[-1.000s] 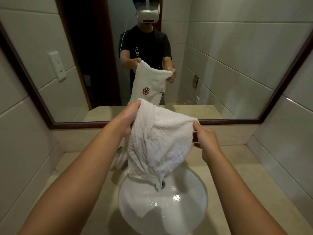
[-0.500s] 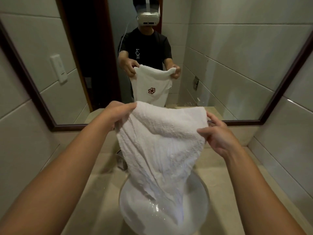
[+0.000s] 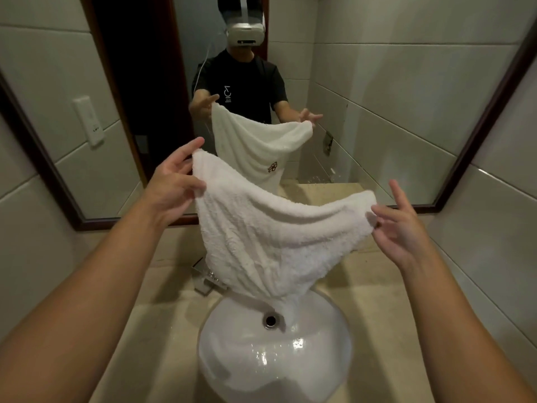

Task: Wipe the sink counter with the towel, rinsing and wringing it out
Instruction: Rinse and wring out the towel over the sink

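A white terry towel [image 3: 276,239] hangs spread out in the air above the white sink basin [image 3: 241,370]. My left hand [image 3: 171,187] pinches its upper left corner between thumb and fingers. My right hand [image 3: 398,228] pinches the upper right corner, other fingers splayed. The towel sags between my hands, and its lower tip dangles at the basin's far rim. The basin is wet and its drain [image 3: 270,320] shows. The beige sink counter [image 3: 386,321] surrounds the basin.
A chrome faucet base [image 3: 207,279] sits behind the basin on the left, half hidden by the towel. A dark-framed mirror [image 3: 377,97] on the tiled wall reflects the person and towel. A tiled side wall [image 3: 494,228] bounds the counter on the right.
My hands have moved apart and upward, stretching the bunched towel out wide. Its lower end has risen out of the basin, so the drain is uncovered.
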The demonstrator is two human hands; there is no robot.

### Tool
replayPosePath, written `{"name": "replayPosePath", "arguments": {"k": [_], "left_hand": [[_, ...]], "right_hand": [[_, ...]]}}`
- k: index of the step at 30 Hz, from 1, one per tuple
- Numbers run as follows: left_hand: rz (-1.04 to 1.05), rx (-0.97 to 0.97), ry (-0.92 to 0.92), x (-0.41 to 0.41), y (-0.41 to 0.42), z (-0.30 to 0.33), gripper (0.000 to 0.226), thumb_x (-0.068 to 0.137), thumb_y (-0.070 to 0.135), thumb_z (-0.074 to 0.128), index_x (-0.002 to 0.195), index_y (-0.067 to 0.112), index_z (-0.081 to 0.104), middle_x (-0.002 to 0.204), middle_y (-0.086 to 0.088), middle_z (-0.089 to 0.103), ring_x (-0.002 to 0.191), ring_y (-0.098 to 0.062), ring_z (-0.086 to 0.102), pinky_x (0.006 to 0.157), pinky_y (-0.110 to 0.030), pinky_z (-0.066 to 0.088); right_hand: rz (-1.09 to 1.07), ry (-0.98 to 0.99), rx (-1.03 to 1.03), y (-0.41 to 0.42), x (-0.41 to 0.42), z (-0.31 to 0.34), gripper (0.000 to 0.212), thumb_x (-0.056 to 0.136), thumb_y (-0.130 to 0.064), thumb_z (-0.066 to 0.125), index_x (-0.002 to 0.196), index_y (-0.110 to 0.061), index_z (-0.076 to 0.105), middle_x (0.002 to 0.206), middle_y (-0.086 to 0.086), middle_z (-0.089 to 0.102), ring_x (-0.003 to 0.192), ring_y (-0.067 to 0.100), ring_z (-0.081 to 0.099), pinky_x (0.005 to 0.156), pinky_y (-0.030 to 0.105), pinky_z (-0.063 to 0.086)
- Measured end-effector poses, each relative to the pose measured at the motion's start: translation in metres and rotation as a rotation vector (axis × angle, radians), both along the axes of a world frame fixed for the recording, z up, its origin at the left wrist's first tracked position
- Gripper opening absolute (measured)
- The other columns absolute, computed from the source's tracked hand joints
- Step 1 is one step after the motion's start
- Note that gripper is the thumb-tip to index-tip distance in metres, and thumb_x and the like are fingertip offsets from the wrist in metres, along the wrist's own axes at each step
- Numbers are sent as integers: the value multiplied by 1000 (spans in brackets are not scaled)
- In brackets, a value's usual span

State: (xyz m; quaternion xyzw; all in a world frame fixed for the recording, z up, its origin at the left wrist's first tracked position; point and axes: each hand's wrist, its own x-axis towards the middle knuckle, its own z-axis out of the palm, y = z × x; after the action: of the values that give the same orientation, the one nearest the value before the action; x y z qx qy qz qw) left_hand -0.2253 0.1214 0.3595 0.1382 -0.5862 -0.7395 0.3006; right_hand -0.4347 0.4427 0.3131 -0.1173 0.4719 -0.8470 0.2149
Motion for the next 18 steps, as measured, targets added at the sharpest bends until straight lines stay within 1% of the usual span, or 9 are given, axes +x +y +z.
{"name": "replayPosePath", "arguments": {"k": [2, 4, 7, 8, 10, 11, 14, 16, 18], "left_hand": [[-46, -16, 42, 0, 4, 5, 81, 76, -28, 48, 132, 29, 58, 132, -7, 56, 120, -22, 58, 86, -34, 55], [-82, 10, 116, -3, 9, 12, 81, 76, -26, 51, 136, 28, 54, 135, -5, 55, 122, -20, 57, 89, -34, 54], [-125, 14, 191, -11, 22, 24, 80, 76, -21, 55, 137, 30, 51, 140, -5, 51, 124, -20, 56, 90, -36, 53], [-132, 5, 196, -15, 27, 28, 80, 77, -20, 55, 138, 31, 50, 141, -6, 50, 125, -21, 55, 91, -37, 53], [-144, -17, 194, -23, 37, 32, 81, 77, -20, 57, 139, 31, 49, 143, -6, 48, 125, -20, 54, 91, -36, 53], [-146, -31, 184, -26, 41, 33, 81, 77, -20, 57, 140, 31, 48, 144, -6, 46, 126, -20, 54, 91, -36, 53], [-172, -90, 138, -30, 45, 30, 93, 75, -28, 49, 143, 35, 42, 147, -2, 40, 130, -20, 50, 91, -35, 53], [-202, -138, 117, -29, 43, 26, 106, 69, -32, 42, 148, 38, 31, 151, 3, 33, 133, -16, 48, 88, -32, 53], [-218, -193, 95, -27, 41, 24, 112, 67, -32, 41, 151, 39, 21, 153, 6, 29, 133, -14, 47, 82, -28, 55]], "right_hand": [[83, 92, -76, 6, -4, 7, 107, 68, 23, 52, 150, -41, 29, 137, 20, 53, 120, 24, 61, 88, 33, 54], [68, 155, -94, 2, -5, 8, 115, 59, 25, 54, 149, -41, 27, 142, 11, 50, 126, 22, 58, 87, 31, 56], [-103, 108, 40, -19, 6, -22, 108, 76, 32, 43, 156, -36, 15, 149, -1, 46, 118, 17, 61, 69, 28, 57], [-120, 81, 87, -27, 10, -37, 106, 80, 30, 44, 156, -38, 12, 150, -1, 45, 117, 19, 60, 71, 32, 57], [-91, 61, 152, -38, 18, -61, 109, 83, 27, 47, 155, -43, 6, 152, -1, 42, 120, 21, 59, 80, 42, 54], [-70, 58, 177, -42, 18, -69, 112, 82, 28, 48, 154, -45, 3, 152, -3, 41, 118, 18, 59, 81, 43, 53], [-9, 47, 239, -48, 16, -70, 120, 76, 32, 46, 154, -44, -3, 145, -7, 41, 107, 11, 63, 72, 37, 50], [11, 52, 292, -50, 12, -68, 119, 74, 32, 49, 156, -38, -1, 144, -4, 42, 110, 13, 62, 75, 37, 52], [-19, 67, 368, -51, 8, -67, 113, 74, 30, 54, 157, -30, 7, 142, 3, 48, 113, 19, 61, 74, 32, 57]]}}
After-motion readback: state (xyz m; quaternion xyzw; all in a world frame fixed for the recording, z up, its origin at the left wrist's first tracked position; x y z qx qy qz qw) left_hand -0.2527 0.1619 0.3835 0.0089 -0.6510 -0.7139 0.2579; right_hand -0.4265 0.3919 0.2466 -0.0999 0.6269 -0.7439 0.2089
